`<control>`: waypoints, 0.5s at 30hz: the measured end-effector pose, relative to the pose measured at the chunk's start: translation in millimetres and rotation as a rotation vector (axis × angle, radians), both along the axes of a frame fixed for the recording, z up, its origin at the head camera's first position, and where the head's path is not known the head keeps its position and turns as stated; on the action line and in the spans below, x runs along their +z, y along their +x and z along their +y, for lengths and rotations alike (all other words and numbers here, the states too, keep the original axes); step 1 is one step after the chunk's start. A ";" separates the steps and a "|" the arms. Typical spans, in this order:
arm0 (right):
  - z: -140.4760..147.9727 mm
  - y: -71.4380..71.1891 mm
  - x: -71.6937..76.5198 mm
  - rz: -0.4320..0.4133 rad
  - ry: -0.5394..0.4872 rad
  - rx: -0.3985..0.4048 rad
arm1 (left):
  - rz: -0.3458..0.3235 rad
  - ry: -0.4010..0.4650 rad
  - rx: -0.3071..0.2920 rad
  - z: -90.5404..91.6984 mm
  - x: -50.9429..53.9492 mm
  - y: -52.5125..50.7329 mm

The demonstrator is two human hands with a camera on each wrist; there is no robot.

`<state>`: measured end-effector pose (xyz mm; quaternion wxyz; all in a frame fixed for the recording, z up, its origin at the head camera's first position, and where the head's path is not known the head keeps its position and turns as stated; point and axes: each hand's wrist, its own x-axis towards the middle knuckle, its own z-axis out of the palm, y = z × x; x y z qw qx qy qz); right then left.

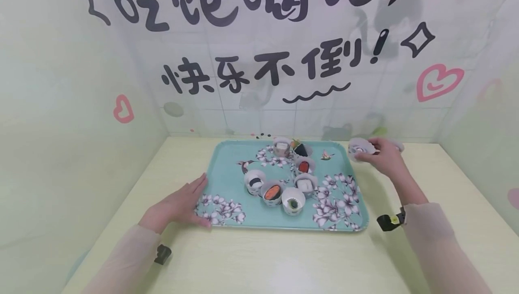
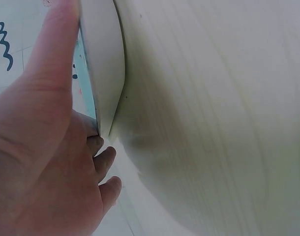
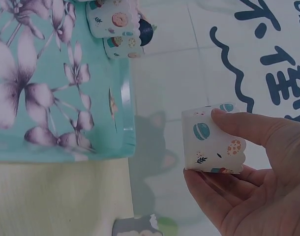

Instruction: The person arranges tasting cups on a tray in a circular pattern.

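My right hand [image 1: 387,156] grips a paper baking cup [image 3: 209,140] by its sides, thumb on one side and fingers on the other. The cup is lifted past the tray's far right corner; macarons and cookies are printed on it, and something white shows inside. My left hand [image 1: 182,204] rests against the near left corner of the turquoise floral tray [image 1: 227,163], its fingers along the left edge and its thumb [image 2: 51,54] along the front edge. Several more paper cups [image 1: 293,201] stand close together on the tray, with small sushi-like pieces inside, one orange-topped [image 1: 271,192].
Partly hidden behind my right hand is another cup [image 1: 396,144], on the table beyond the tray's right side. The pale wooden table [image 1: 284,258] runs back to a sheet [image 1: 259,118] with black lettering, and pale sheets close off both sides.
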<state>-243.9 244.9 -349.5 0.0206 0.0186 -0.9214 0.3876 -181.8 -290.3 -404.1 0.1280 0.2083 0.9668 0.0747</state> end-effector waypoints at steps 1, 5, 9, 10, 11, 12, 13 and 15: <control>-3.5 0.2 0.9 0.000 0.000 0.005 | -0.002 0.001 0.000 0.4 0.3 0.2; -16.5 -0.2 3.7 0.004 -0.020 0.035 | -0.004 0.007 -0.002 1.4 1.2 0.3; -29.3 -1.3 6.3 -0.006 -0.033 0.058 | -0.009 0.000 0.003 0.9 0.8 -0.3; -32.3 -1.6 6.7 -0.010 -0.032 0.062 | -0.010 -0.001 0.006 0.7 0.6 -0.5; -35.5 -2.0 6.9 -0.017 -0.031 0.064 | -0.011 -0.001 0.008 0.3 0.2 -0.8; -38.7 -2.4 6.9 -0.022 -0.028 0.066 | -0.013 -0.002 0.012 -0.1 -0.1 -1.2; -41.9 -2.8 7.0 -0.030 -0.030 0.067 | -0.009 0.001 0.007 0.1 -0.2 -1.1; -48.4 -3.6 6.9 -0.039 -0.035 0.069 | -0.008 0.006 0.007 -0.2 -0.7 -1.5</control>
